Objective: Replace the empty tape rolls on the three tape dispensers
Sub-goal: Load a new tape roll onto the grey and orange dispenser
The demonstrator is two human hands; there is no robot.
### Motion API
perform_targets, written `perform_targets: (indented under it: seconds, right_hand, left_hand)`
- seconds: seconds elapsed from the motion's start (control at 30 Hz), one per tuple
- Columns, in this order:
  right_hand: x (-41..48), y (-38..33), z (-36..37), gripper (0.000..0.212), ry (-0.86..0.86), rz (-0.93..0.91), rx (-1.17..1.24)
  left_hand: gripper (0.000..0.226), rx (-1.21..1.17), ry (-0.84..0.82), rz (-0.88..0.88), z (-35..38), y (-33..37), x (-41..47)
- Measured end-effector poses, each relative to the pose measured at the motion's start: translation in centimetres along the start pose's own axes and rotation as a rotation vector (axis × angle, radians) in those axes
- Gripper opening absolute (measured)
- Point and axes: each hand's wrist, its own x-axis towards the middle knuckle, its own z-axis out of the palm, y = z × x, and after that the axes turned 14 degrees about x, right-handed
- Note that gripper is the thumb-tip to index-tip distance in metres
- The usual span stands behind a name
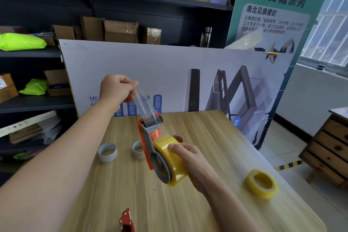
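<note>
Centre frame: right hand (190, 158) is wrapped around the yellow tape roll (175, 173), thumb on top of the roll and fingers curled round its far side. The roll sits on the orange-and-grey tape dispenser (147, 137), which is held tilted above the table (131, 190) with its roller end pointing away, toward the upper centre. Left hand (115, 89), upper left of centre, is closed in a pinch on the free end of the clear tape strip (146, 103). The strip runs taut, down and to the right, from the fingertips to the dispenser's roller.

On the table, left of the dispenser: two empty tape cores, a white one (107, 151) and a second one (138, 149) just beside the dispenser's orange side; both lie flat and apart from each other. Lower right: a spare yellow roll (261, 182) lies flat near the table edge, well apart from the hands. Bottom edge, centre: part of a red dispenser (127, 220), cut off by the frame. A small red part (178, 138) shows just behind the held roll; cannot tell what it is.

Behind the table a white printed board (150, 66) stands upright. Dark shelves (37, 52) with cardboard boxes (120, 30) fill the upper left. A green poster (278, 5) stands at upper right.
</note>
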Motion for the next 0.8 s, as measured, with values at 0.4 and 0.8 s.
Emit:
perform_targets:
  seconds: [0.4, 0.8]
  right_hand:
    - [0.1, 1.1, 0.6, 0.017, 0.069, 0.014, -0.001]
    - [0.5, 0.5, 0.3, 0.025, 0.076, 0.050, -0.116]
  left_hand:
    - [0.021, -0.032, -0.015, 0.083, -0.5, 0.5, -0.9]
    - [0.016, -0.079, 0.054, 0.107, -0.8, 0.8, -1.5]
